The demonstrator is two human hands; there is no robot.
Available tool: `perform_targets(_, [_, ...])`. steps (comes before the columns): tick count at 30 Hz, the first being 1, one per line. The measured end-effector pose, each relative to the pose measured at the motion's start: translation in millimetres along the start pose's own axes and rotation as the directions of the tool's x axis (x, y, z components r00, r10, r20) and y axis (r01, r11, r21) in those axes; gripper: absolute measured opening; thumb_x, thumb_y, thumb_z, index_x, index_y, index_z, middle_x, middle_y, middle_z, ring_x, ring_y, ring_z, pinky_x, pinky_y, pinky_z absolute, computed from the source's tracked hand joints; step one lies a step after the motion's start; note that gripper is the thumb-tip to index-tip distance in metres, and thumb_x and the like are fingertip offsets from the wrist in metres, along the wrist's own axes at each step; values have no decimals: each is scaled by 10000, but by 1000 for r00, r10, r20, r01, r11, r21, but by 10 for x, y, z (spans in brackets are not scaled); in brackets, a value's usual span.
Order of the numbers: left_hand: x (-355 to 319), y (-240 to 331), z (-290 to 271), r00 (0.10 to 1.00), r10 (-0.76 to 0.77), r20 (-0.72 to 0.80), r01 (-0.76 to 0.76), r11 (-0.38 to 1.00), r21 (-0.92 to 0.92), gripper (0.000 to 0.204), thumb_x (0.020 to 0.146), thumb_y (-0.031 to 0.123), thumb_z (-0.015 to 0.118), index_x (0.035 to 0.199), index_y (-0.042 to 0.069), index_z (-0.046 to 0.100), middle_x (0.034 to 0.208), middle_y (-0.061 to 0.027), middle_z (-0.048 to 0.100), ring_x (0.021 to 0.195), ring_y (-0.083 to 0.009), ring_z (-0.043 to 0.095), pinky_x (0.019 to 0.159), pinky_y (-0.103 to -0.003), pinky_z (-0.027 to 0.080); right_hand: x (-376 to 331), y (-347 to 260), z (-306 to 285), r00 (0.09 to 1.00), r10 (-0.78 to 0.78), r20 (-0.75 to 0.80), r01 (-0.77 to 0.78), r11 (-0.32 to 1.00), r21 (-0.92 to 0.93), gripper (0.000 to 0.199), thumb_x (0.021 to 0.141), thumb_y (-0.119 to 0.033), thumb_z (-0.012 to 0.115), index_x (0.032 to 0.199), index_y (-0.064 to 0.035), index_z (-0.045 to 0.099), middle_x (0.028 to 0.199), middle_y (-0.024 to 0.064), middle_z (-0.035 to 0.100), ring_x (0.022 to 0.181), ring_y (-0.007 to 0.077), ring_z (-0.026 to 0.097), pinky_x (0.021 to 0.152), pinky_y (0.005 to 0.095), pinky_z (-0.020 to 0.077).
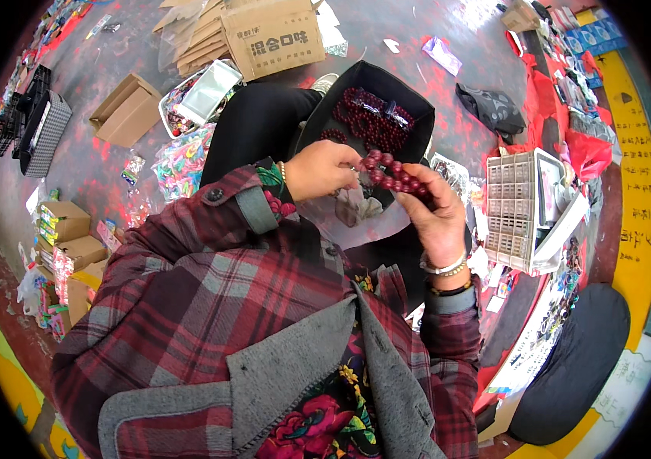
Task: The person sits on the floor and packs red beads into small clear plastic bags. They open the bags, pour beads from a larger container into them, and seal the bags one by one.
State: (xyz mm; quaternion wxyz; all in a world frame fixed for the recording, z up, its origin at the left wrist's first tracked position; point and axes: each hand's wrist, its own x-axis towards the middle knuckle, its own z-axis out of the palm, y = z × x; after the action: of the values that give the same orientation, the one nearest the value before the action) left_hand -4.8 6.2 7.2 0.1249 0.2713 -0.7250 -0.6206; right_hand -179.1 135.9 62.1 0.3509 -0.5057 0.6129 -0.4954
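A floor point(130, 46) streaked with red spread around a seated person in a plaid jacket point(180, 268). A printed cardboard box point(273, 38) stood at the far side, beside stacked flat cardboard point(195, 38). Just beyond the hands sat a black bin point(417, 99), and to its right a white slatted crate point(510, 206). Inside the bin lay a heap of dark red beads point(367, 122). The left hand point(316, 172) pinched the left end of a string of larger red beads point(388, 174); whether it gripped bead or cord could not be told. The right hand point(440, 218) grasped the string's other end between thumb and fingers. The string hung in the air between both hands, at the bin's near edge. Smallest were the light bracelets point(448, 269) around the right wrist.
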Motion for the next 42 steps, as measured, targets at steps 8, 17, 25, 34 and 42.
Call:
perform_targets(8, [-40, 172, -74, 995, -45, 94, 56, 992, -113, 235, 823, 111, 576, 1032, 18, 629, 813, -16, 653, 700, -54, 577, 575, -210, 459, 56, -216, -264, 943, -235, 237, 314, 866, -389, 335, 694, 95, 641, 998, -43, 610, 952, 84, 610, 818, 215, 596, 720, 278, 484])
perform_targets(17, [-58, 178, -47, 984, 134, 114, -141, 989, 51, 200, 855, 84, 532, 1007, -12, 620, 804, -44, 651, 711, -89, 596, 665, -244, 484, 130, -384, -227, 769, -322, 552, 638, 427, -640, 332, 638, 11, 601, 966, -36, 608, 961, 103, 599, 829, 273, 581, 705, 346, 491])
perform_targets(25, [-76, 210, -35, 974, 221, 57, -226, 968, 105, 187, 860, 92, 532, 1002, 6, 619, 844, -76, 659, 743, -120, 615, 693, -261, 487, 121, -350, -158, 891, -192, 411, 434, 625, -649, 294, 694, -47, 603, 985, -4, 599, 883, 126, 604, 772, 277, 586, 681, 348, 486])
perform_targets(34, [-139, 240, 122, 917, 398, -6, -359, 833, 421, 182, 857, 101, 529, 1009, 33, 604, 862, -168, 635, 784, -322, 625, 673, -339, 497, 313, -255, -224, 863, 454, 220, -349, 852, -390, 203, 772, -73, 563, 936, 42, 598, 663, 67, 605, 580, 101, 590, 470, 232, 442])
perform_targets(42, [-91, 132, 193, 912, 395, -112, -341, 881, 329, 185, 863, 96, 525, 1017, 21, 596, 841, -161, 633, 763, -286, 633, 673, -328, 495, 386, -168, -214, 765, 543, 347, -640, 701, 315, 212, 913, -138, 501, 1064, 1, 553, 868, 87, 628, 720, 132, 622, 567, 195, 511])
